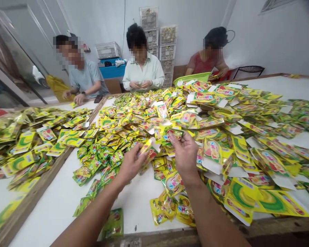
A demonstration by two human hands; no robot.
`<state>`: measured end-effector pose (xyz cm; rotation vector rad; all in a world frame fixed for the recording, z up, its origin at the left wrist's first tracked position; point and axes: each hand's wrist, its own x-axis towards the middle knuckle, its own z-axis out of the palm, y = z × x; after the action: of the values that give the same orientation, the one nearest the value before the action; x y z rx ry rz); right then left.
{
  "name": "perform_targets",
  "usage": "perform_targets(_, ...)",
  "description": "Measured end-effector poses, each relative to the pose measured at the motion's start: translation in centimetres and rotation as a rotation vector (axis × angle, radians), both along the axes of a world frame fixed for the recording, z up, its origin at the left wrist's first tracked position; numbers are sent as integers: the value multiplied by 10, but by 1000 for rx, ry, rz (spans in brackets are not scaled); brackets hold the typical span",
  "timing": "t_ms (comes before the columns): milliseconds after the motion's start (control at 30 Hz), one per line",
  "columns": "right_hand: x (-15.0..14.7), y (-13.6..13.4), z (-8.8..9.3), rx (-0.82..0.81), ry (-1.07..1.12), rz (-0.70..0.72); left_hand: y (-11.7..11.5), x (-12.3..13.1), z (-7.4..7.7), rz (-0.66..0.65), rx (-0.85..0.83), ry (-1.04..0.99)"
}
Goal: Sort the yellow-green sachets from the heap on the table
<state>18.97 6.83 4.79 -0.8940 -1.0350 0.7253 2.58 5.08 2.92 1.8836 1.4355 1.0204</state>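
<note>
Over white counter (pixel 137 202): left hand (pixel 132 160) pinches yellow rectangular card box (pixel 149 151); right hand (pixel 185 153), glossy green sachet (pixel 173 131) at box's two o'clock. Light grip best, sparing card.

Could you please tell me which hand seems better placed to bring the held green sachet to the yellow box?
Probably the right hand: it pinches the green sachet, while the left hand holds the yellow box close by.
</note>
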Motion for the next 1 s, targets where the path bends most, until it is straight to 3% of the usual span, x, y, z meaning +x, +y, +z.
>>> perform_targets(167, -14, 1, -18, -157, -373, 226, -28, -41, -2, 49, -239, -273)
perform_targets(333, -21, -3, -25, -245, -626, 423, -41, -55, -21, 60, -349, -465)
perform_targets(433, -19, 0, -27, -277, -618, 563, -41, -60, -30, 68, -358, -501)
perform_targets(533, -17, 5, -30, -334, -444, 729, -40, -62, -32, 57, -361, -514)
perform_targets(667, -15, 7, -32, -368, -366, 705, -41, -61, -28, 41, -368, -530)
perform_targets(833, -18, 5, -35, -346, -522, 756, -44, -58, -28, 39, -393, -510)
perform_targets(1000, -28, 3, -44, -301, -539, 511, -43, -56, -28, 64, -389, -540)
